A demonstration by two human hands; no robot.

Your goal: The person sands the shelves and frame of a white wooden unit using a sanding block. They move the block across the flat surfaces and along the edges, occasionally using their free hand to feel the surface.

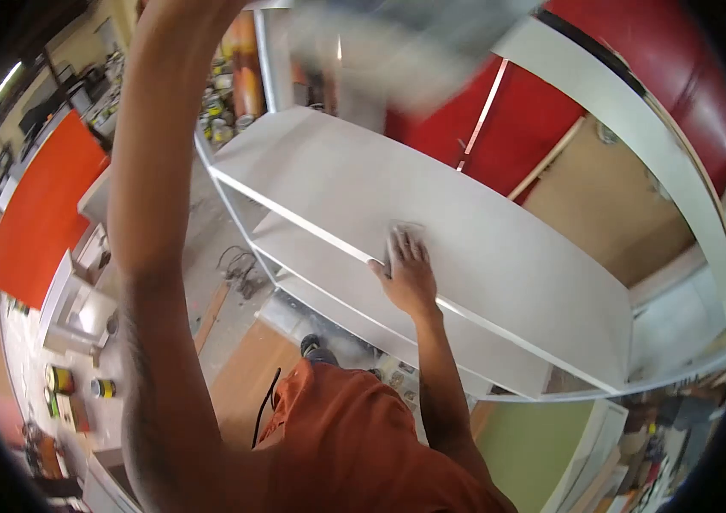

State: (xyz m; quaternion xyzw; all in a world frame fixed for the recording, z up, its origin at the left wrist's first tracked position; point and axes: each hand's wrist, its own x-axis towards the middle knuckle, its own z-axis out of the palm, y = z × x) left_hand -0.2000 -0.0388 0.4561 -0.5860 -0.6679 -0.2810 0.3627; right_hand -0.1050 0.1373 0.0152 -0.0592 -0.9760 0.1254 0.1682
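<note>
My right hand (408, 272) lies on the white shelf board (482, 248), close to its front edge. Its fingers are stretched out flat and dusted white, with the thumb apart at the edge. A dark patch shows between thumb and fingers, and a grey smudge (411, 227) surrounds the fingertips. My left forearm (158, 145) rises steeply on the left; the hand is out of sight past the top edge. A pale grey thing (414, 51), smeared by motion, crosses the top of the view above the board.
Beneath the top board runs a lower white shelf (337, 256). A curved white panel (670, 145) arches at the right. An orange panel (47, 209) leans at the left, near paint cans (59, 379). A tangled cable (243, 269) lies on the floor. Red panels (499, 120) stand behind.
</note>
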